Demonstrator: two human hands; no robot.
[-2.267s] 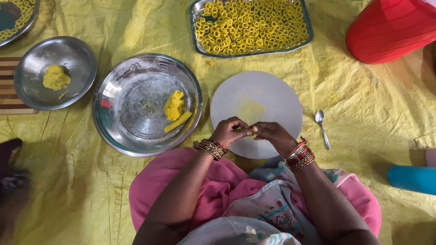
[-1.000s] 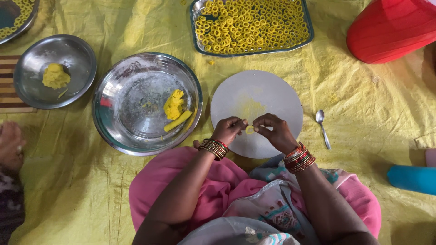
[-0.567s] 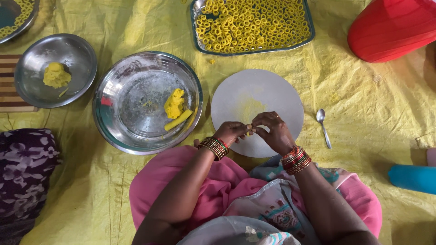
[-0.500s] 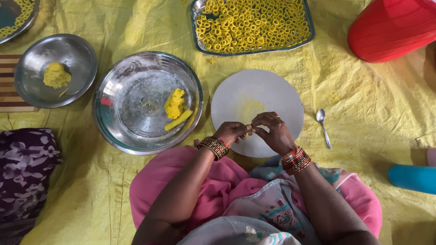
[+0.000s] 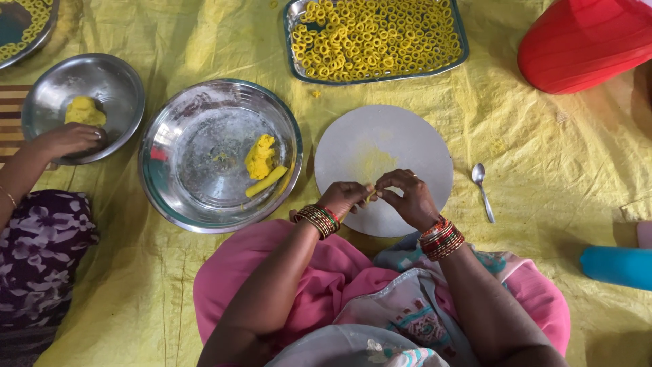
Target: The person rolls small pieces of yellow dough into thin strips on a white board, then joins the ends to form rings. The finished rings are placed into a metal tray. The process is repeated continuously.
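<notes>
Far left of the round board: a co-worker's hand (image 5: pixel 64 141) rests on the rim of a small steel bowl (image 5: pixel 115 81) holding a lump of yellow dough (image 5: pixel 84 111).
Left of the board: a large steel basin (image 5: pixel 197 132) sits just beside it, with a dough lump (image 5: pixel 260 155) and a rolled dough stick (image 5: pixel 266 181) inside.
Landmark: the round board (image 5: pixel 401 132) lies flat on the yellow sheet (image 5: pixel 530 156), dusted yellow at its middle.
Your left hand (image 5: pixel 344 198): over the board's near edge, fingers pinched shut on one end of a thin dough strip (image 5: pixel 370 196).
Your right hand (image 5: pixel 407 199): fingertips closed on the strip's other end, nearly touching your left.
Above the board: a steel tray (image 5: pixel 293 51) full of yellow dough rings.
Right of the board: a spoon (image 5: pixel 483 191) lies near it; a red tub (image 5: pixel 584 44) stands well apart.
</notes>
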